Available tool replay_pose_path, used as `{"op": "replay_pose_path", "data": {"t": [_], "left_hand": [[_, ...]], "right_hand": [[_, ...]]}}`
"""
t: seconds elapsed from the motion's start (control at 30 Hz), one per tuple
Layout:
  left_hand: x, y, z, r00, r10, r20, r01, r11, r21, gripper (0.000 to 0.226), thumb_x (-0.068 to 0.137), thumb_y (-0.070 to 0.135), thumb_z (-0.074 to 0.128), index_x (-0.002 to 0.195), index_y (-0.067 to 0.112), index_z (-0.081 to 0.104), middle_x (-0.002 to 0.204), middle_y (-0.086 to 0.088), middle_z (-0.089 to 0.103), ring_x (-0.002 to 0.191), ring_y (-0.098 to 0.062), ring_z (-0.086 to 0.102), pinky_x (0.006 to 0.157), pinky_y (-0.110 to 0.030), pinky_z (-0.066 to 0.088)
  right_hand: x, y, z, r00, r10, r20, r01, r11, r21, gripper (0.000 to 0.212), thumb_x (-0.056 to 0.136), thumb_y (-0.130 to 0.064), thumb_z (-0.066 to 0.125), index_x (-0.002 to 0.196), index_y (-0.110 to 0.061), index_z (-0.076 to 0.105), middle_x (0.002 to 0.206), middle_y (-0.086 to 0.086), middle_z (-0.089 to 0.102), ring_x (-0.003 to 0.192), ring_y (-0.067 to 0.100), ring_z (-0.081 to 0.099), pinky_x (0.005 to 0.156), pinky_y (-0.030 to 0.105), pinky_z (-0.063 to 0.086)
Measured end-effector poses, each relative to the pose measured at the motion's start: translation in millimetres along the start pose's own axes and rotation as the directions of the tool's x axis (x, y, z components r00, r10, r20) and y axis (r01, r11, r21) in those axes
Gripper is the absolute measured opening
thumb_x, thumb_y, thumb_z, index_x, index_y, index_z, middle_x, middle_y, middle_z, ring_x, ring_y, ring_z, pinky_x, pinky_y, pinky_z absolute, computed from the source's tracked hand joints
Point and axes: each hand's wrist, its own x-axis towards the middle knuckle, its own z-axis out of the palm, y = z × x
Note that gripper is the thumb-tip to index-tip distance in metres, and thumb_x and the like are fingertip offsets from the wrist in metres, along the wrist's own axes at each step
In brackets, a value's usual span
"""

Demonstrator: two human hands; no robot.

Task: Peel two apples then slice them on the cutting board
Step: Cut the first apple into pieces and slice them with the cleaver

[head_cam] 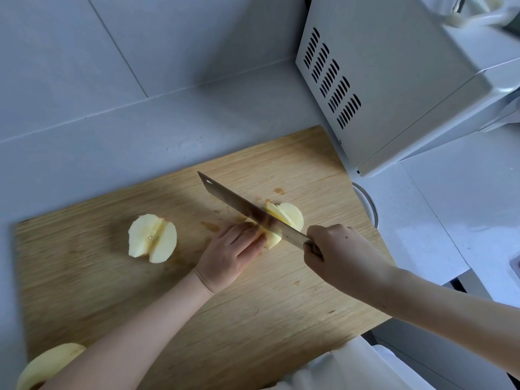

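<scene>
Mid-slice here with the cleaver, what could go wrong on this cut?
The left hand pins the apple piece with fingertips right beside the cleaver blade; a slip could nick them. The piece is small and wet, so it may slide. The peeled apple sits at the cutting board edge and might roll off.

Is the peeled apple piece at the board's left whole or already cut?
Already cut. The pale peeled apple piece on the wooden cutting board shows a deep groove splitting it into sections that stand together.
</scene>
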Motion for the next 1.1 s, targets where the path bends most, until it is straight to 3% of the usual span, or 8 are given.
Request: {"op": "replay_pose_path", "data": {"t": [0.2, 0.33, 0.4, 0.5, 0.57, 0.67, 0.83, 1.1], "left_hand": [[1, 5, -4, 0.998, -0.059, 0.005, 0.059, 0.998, 0.002, 0.019, 0.099, 0.012, 0.046, 0.106, 0.009, 0.063, 0.108, -0.006, 0.052, 0.098, -0.021, 0.052, 0.096, -0.031, 0.041], [4, 22, -16, 0.936, -0.346, 0.064, 0.351, 0.925, -0.145, 0.016, 0.088, 0.016, 0.061, 0.092, 0.004, 0.071, 0.103, -0.009, 0.061, 0.095, -0.020, 0.057, 0.093, -0.027, 0.048], [14, 33, -24, 0.807, -0.581, 0.102, 0.587, 0.773, -0.239, 0.012, 0.083, 0.015, 0.066, 0.087, 0.005, 0.070, 0.094, -0.006, 0.063, 0.084, -0.013, 0.060, 0.081, -0.020, 0.051], [33, 42, -29, 0.464, -0.854, 0.234, 0.866, 0.382, -0.322, 0.011, 0.077, 0.013, 0.076, 0.080, 0.011, 0.066, 0.085, 0.002, 0.064, 0.074, -0.005, 0.061, 0.069, -0.016, 0.051], [38, 41, -29, 0.285, -0.901, 0.326, 0.931, 0.178, -0.319, 0.013, 0.075, 0.017, 0.079, 0.078, 0.014, 0.066, 0.080, 0.004, 0.067, 0.077, -0.006, 0.062, 0.069, -0.016, 0.050], [43, 37, -34, 0.150, -0.900, 0.410, 0.940, 0.001, -0.341, 0.015, 0.073, 0.017, 0.080, 0.075, 0.018, 0.066, 0.077, 0.004, 0.070, 0.078, -0.011, 0.066, 0.073, -0.027, 0.054], [47, 35, -35, 0.101, -0.897, 0.430, 0.948, -0.044, -0.315, 0.011, 0.072, 0.014, 0.080, 0.071, 0.014, 0.069, 0.072, 0.002, 0.070, 0.074, -0.010, 0.066, 0.073, -0.030, 0.054], [48, 32, -36, 0.111, -0.881, 0.461, 0.950, -0.042, -0.309, 0.010, 0.072, 0.016, 0.081, 0.074, 0.011, 0.072, 0.072, 0.003, 0.071, 0.074, -0.009, 0.067, 0.074, -0.028, 0.054]], "right_hand": [[26, -5, 21, 0.999, 0.010, 0.032, -0.009, 0.999, -0.034, 0.031, 0.096, -0.020, 0.037, 0.066, -0.017, 0.033, 0.060, -0.004, 0.038, 0.049, 0.011, 0.035, 0.046, 0.022, 0.030], [28, -4, 31, 1.000, 0.025, 0.019, -0.025, 1.000, 0.005, 0.030, 0.096, -0.020, 0.039, 0.067, -0.017, 0.032, 0.059, -0.006, 0.036, 0.048, 0.008, 0.034, 0.044, 0.019, 0.026], [27, -4, 30, 1.000, 0.024, 0.013, -0.024, 1.000, 0.002, 0.037, 0.096, -0.020, 0.039, 0.062, -0.022, 0.025, 0.059, -0.006, 0.036, 0.047, 0.008, 0.033, 0.043, 0.019, 0.025], [26, -6, 28, 1.000, 0.020, 0.006, -0.020, 1.000, 0.000, 0.039, 0.096, -0.020, 0.039, 0.061, -0.023, 0.021, 0.058, -0.006, 0.036, 0.047, 0.008, 0.032, 0.043, 0.020, 0.023], [24, -6, 27, 1.000, 0.018, -0.001, -0.018, 1.000, 0.011, 0.039, 0.096, -0.019, 0.039, 0.061, -0.022, 0.022, 0.058, -0.005, 0.035, 0.046, 0.008, 0.031, 0.043, 0.020, 0.022], [18, -7, 23, 0.999, 0.009, -0.030, -0.009, 1.000, 0.027, 0.034, 0.094, -0.018, 0.040, 0.062, -0.018, 0.029, 0.056, -0.004, 0.037, 0.046, 0.010, 0.031, 0.043, 0.021, 0.024], [0, -6, 8, 0.996, -0.005, -0.090, 0.010, 0.999, 0.048, 0.035, 0.093, -0.019, 0.042, 0.060, -0.020, 0.030, 0.053, -0.005, 0.037, 0.043, 0.010, 0.030, 0.043, 0.020, 0.024], [-4, -4, 7, 0.998, -0.022, -0.059, 0.023, 1.000, 0.017, 0.025, 0.095, -0.022, 0.039, 0.071, -0.014, 0.043, 0.059, -0.002, 0.045, 0.048, 0.012, 0.039, 0.048, 0.027, 0.037]]}}
